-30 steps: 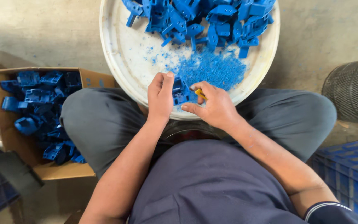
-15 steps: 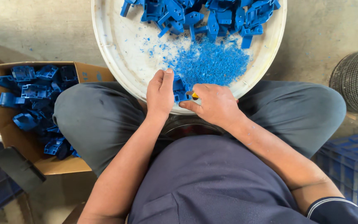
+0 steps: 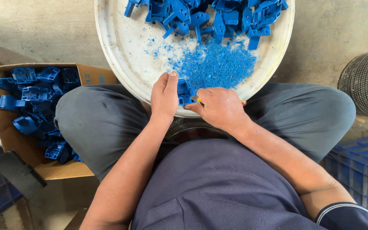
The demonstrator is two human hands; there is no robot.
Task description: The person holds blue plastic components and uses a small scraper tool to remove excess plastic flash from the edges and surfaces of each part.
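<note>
Looking down over the lap, I see the left hand [image 3: 164, 96] closed around a small blue plastic part [image 3: 185, 91], fingers wrapped on its left side and holding it at the near rim of the white round tray [image 3: 120, 64]. The right hand [image 3: 220, 106] is curled shut on a thin yellow-handled tool [image 3: 199, 101], only a sliver of which peeks out by the thumb; its tip sits right against the part. What kind of tool it is I cannot tell, too much of it is hidden.

Just beyond the hands lies a heap of fine blue shavings [image 3: 216, 64] in the middle of the tray, with more specks scattered to the left. At the far side of the tray sits a pile of blue parts [image 3: 205, 15] of the same kind, well apart from the hands.

To the left, on the floor beside the knee, an open cardboard box [image 3: 56, 168] holds more blue parts [image 3: 35, 102], filling it roughly halfway.

My read: work is well underway. The shavings heap and the stocked box suggest a good many pieces are trimmed, while the far pile says plenty remain. The piece in hand looks mid-trim.

On the right, a dark perforated drum [image 3: 365, 83] and stacked blue crates [image 3: 363, 170] sit at the edge of view.
</note>
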